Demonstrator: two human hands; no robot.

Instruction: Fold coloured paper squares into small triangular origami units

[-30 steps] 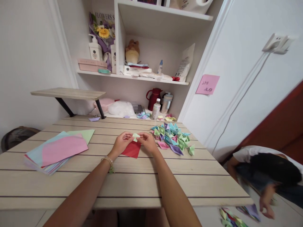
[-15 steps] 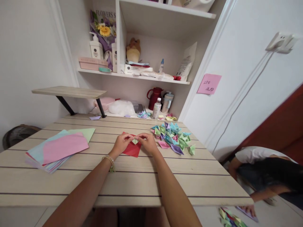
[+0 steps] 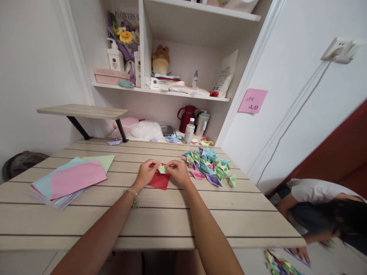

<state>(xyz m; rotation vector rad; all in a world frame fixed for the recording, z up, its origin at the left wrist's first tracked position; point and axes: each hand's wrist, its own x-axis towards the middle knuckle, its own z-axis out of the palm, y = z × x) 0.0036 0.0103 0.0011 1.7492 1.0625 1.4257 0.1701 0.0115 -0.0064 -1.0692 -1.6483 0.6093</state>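
Between my two hands is a small light-green folded paper boat (image 3: 162, 169), pinched at both ends. My left hand (image 3: 146, 173) holds its left end with thumb and fingers. On the opposite end, the fingertips of my right hand (image 3: 178, 172) are closed. Below the boat a red sheet of paper (image 3: 159, 181) lies flat on the wooden table (image 3: 160, 221), partly covered by my hands. Right of my right hand sits a heap of folded paper boats (image 3: 210, 164) in green, blue, purple and pink.
A stack of coloured paper (image 3: 77, 179) lies at the left. Behind stand a small raised shelf (image 3: 86, 111), a bottle (image 3: 189, 131), a red jug (image 3: 187, 118) and a tumbler (image 3: 203, 124). At lower right a person (image 3: 323, 206) bends near more folded paper (image 3: 279, 263) on the floor.
The green paper between my fingers has spread wider, and my hands have moved slightly apart. The person at the right has shifted a little.
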